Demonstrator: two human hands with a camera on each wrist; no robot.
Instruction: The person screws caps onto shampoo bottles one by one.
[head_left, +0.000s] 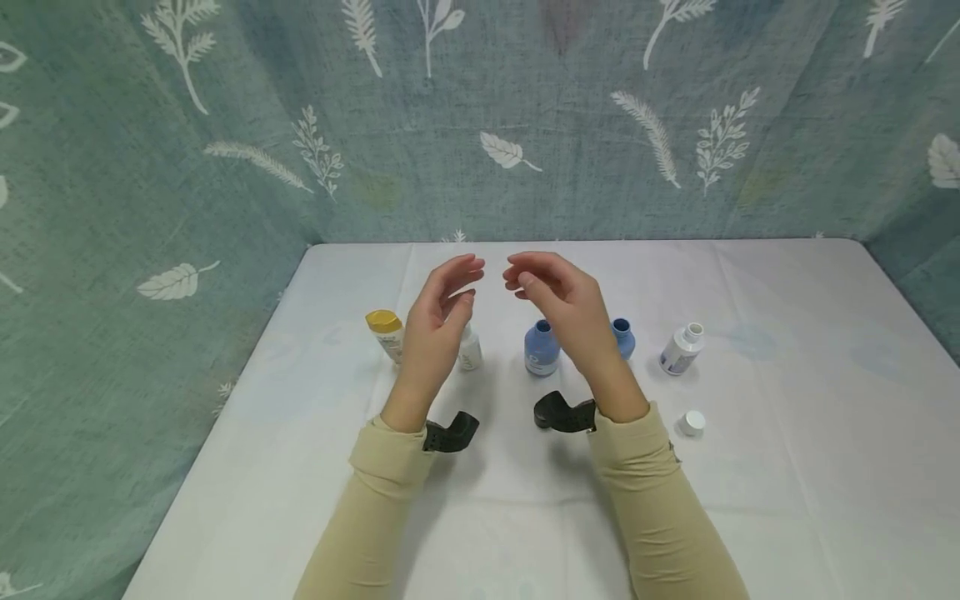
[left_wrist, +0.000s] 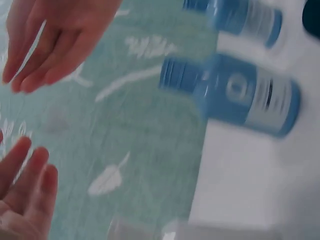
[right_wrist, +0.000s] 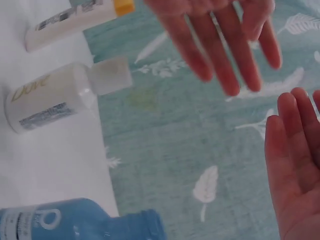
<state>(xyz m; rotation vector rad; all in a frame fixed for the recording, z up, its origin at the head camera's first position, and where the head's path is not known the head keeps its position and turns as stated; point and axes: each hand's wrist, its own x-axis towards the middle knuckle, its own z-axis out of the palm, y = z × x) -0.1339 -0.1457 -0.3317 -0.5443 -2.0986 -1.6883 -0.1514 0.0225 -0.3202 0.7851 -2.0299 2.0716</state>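
Both hands hang in the air over the table, palms turned towards each other with a gap between the fingertips. My left hand [head_left: 442, 312] has loosely bent fingers and holds nothing. Opposite it, my right hand [head_left: 570, 304] is likewise bare, its fingers relaxed. Behind and below the right hand stands a blue bottle [head_left: 542, 354] with an uncovered neck. A second open blue bottle [head_left: 622, 340] is partly hidden by the right wrist. Nearest the left hand are a white Dove bottle [right_wrist: 50, 97] with a white cap and a white bottle with a yellow cap [head_left: 384, 322].
To the right, a small white bottle [head_left: 678, 354] stands uncapped, and a white cap [head_left: 692, 423] lies in front of it. A white cloth covers the table [head_left: 810, 467]. Patterned green fabric [head_left: 465, 108] hangs behind it and at the sides.
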